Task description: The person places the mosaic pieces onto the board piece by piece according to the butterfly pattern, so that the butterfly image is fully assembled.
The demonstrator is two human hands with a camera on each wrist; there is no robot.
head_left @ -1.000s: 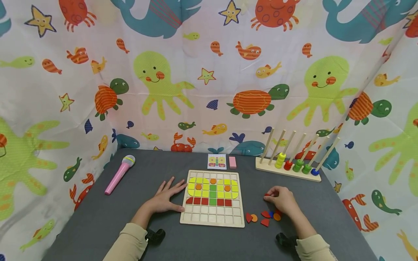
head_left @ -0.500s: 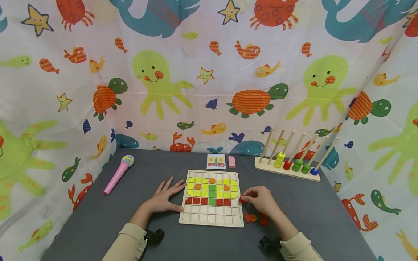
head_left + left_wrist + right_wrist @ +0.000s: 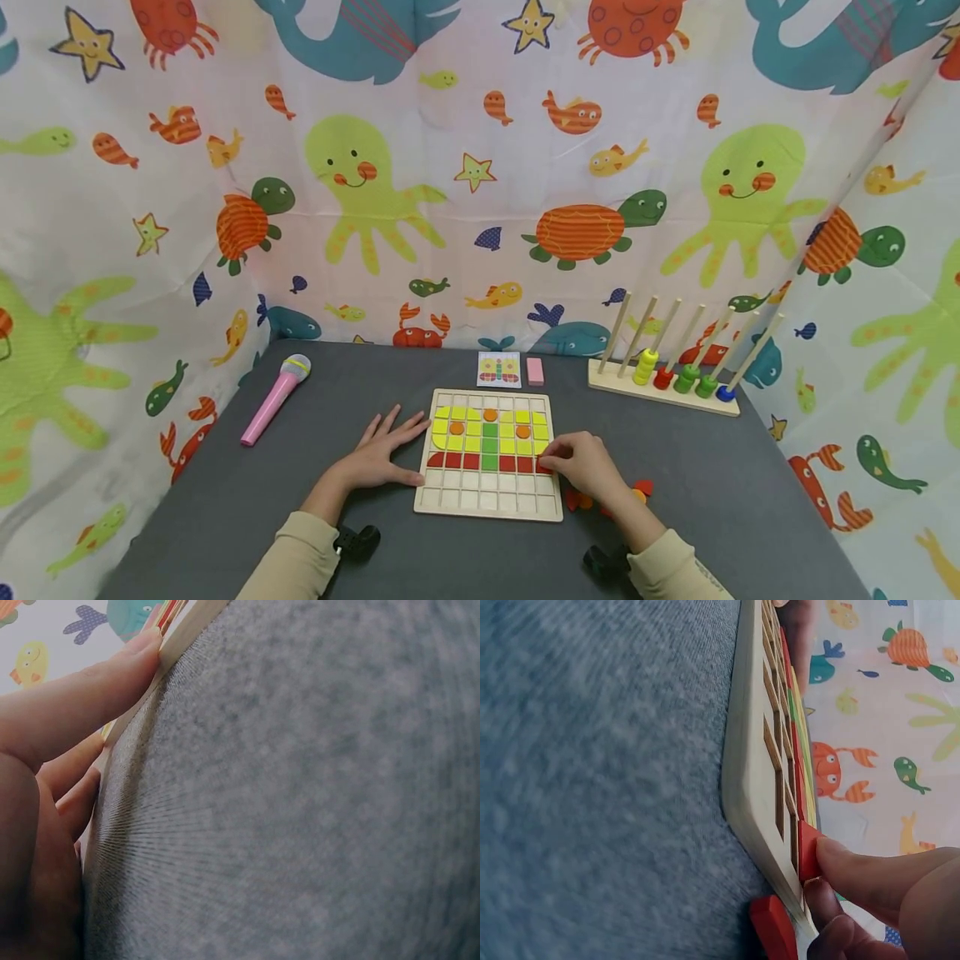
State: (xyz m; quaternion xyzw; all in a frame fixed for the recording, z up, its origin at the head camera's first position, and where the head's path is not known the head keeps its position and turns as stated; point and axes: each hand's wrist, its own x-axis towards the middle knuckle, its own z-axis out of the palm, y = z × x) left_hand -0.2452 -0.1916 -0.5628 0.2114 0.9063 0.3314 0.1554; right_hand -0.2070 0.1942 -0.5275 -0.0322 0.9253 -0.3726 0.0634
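A wooden grid board [image 3: 487, 502] lies on the dark table, its cells partly filled with yellow, orange, green and red tiles. My left hand [image 3: 375, 458] rests at its left side, fingers spread, thumb and fingertips touching the edge. In the left wrist view the left thumb [image 3: 112, 686] lies along the board's rim. At the right end of the red row, my right hand [image 3: 588, 468] pinches a red tile [image 3: 808, 851] between thumb and finger, against the grid. Several loose red and orange tiles [image 3: 643, 487] lie beside the board, partly hidden by the right forearm.
Behind the board lie a pattern card [image 3: 498, 370] and a pink block [image 3: 535, 372]. A wooden peg stand with coloured rings [image 3: 660, 390] is at the back right. A pink toy microphone [image 3: 274, 403] lies at the left. A printed sea-animal curtain [image 3: 465, 242] surrounds the table.
My right hand has moved left from the loose tiles to the board, bringing the red tile to the end of the red row. The left hand has stayed put.
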